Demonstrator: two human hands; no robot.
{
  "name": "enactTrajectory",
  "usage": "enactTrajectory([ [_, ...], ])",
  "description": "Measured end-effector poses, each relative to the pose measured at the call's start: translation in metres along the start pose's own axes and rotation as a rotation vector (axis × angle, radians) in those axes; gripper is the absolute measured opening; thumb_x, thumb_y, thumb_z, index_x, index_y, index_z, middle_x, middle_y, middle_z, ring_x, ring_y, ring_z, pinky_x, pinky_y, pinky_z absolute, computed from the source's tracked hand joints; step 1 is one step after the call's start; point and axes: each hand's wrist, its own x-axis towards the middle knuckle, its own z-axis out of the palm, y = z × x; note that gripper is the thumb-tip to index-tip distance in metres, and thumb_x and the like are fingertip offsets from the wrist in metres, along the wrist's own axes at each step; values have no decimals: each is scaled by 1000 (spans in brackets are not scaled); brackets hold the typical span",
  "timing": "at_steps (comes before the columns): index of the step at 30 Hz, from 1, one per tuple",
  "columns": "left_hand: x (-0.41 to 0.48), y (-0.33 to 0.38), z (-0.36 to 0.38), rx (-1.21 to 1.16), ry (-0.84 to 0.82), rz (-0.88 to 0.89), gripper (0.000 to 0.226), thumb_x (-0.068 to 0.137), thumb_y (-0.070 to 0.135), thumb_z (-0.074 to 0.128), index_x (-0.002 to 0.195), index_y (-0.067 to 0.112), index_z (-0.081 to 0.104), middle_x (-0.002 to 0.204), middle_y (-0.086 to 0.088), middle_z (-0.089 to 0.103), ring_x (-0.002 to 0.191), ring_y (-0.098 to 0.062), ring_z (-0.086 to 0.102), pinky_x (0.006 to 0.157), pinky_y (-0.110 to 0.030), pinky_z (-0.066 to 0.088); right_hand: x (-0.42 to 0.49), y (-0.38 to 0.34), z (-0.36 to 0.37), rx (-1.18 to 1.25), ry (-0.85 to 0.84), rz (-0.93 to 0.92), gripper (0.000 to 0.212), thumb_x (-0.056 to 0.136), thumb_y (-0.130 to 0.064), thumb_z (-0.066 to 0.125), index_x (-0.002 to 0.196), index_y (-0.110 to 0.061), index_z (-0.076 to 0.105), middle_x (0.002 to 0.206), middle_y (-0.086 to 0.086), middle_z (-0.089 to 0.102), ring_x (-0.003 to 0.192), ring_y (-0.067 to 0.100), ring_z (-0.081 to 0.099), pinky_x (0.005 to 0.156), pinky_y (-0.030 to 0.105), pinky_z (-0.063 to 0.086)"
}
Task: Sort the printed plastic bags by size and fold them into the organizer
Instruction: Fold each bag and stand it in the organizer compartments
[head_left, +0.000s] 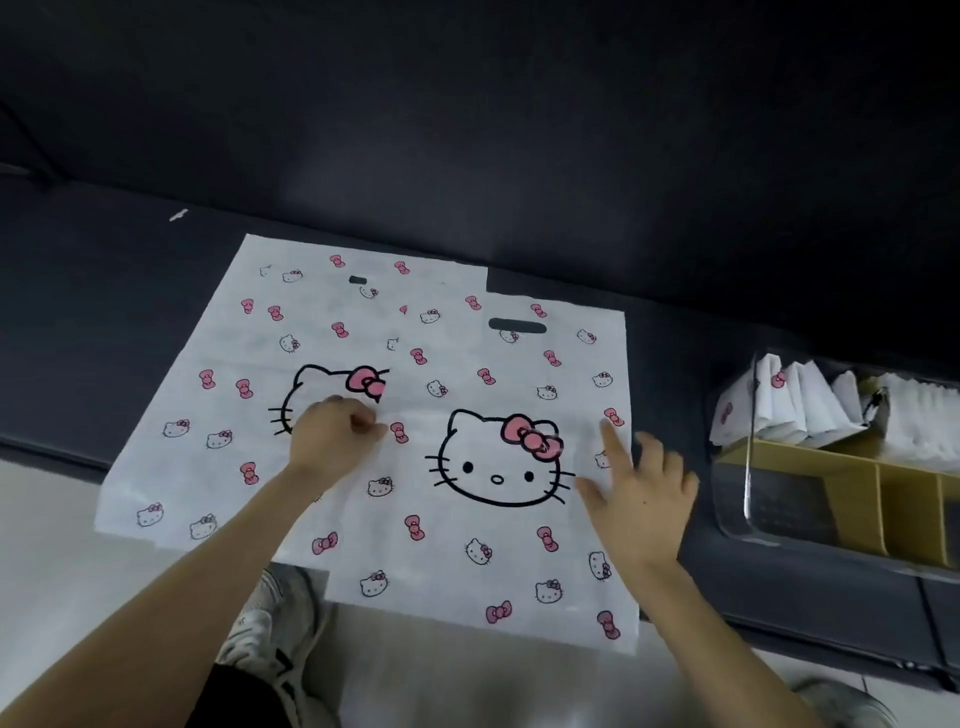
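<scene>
Two white printed bags lie flat and overlapping on the dark seat (104, 322) — pink bows, small cat faces and one big cat face on each. The left hand (332, 436) has its fingers curled tight, pinching the left edge of the front bag (483, 561). That bag spreads rightward from those fingertips to the right hand (639, 499), fingers straight and splayed over its right edge. The rear bag (234, 364) lies beneath and beyond the left knuckles. Off to the right of the right fingers — the organizer (852, 488), folded bags (795, 405) standing inside.
</scene>
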Motion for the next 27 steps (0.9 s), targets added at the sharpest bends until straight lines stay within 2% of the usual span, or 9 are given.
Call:
enactTrajectory([
  [4,-26,15,22,-9,83,133,11,79,16,72,78,10,64,83,-5,62,83,-27,58,70,-28,39,-57,6,4,250,-219,-449,80,67,-77,47,134,-33,46,137,13,52,131,30,39,106,49,24],
  [6,-33,13,35,138,223,299,34,64,11,84,92,2,67,94,-18,63,90,-39,59,83,-39,44,-79,9,5,161,-347,-592,94,60,-81,50,141,-34,35,149,15,37,140,29,21,109,51,13],
  [8,-40,10,43,134,196,460,55,61,7,84,113,2,65,113,-22,61,105,-43,56,93,-44,44,-85,11,4,50,-372,-643,102,54,-72,67,142,-32,33,149,18,36,139,35,27,111,56,20],
  [11,-53,6,51,-4,-19,702,42,77,11,68,118,16,67,132,-1,56,129,-10,41,105,-32,36,-82,9,-4,120,-275,-621,68,67,-43,74,128,-30,48,136,17,53,126,36,50,96,58,43],
  [13,-61,2,55,-83,-130,703,36,81,27,59,116,21,68,134,10,47,132,6,28,107,-30,33,-80,11,-8,228,-208,-602,39,71,-28,76,110,-28,67,125,12,63,115,33,60,89,53,50],
  [15,-67,1,56,-80,-207,636,42,81,37,59,120,25,65,140,14,38,136,-1,27,113,-31,28,-78,15,-10,279,-158,-597,16,74,-30,72,90,-27,75,115,6,69,106,29,66,84,47,54],
  [18,-75,6,50,-67,-278,581,55,77,58,51,122,28,63,145,15,35,138,2,21,114,-26,22,-75,14,-16,338,-157,-584,9,71,-32,68,70,-26,76,102,-1,73,95,25,70,79,36,56],
  [22,-82,17,34,-240,-476,383,29,78,49,69,104,37,70,140,17,46,135,10,24,109,-16,21,-80,6,-28,490,-299,-317,8,72,-23,71,65,-25,74,86,-10,74,91,17,70,83,25,43],
  [27,-89,11,11,-651,-682,73,65,72,79,46,108,32,71,120,13,65,120,-1,51,105,-27,28,-44,7,-73,933,-768,304,5,83,-18,72,80,-15,75,78,-2,72,71,6,61,60,9,45],
])
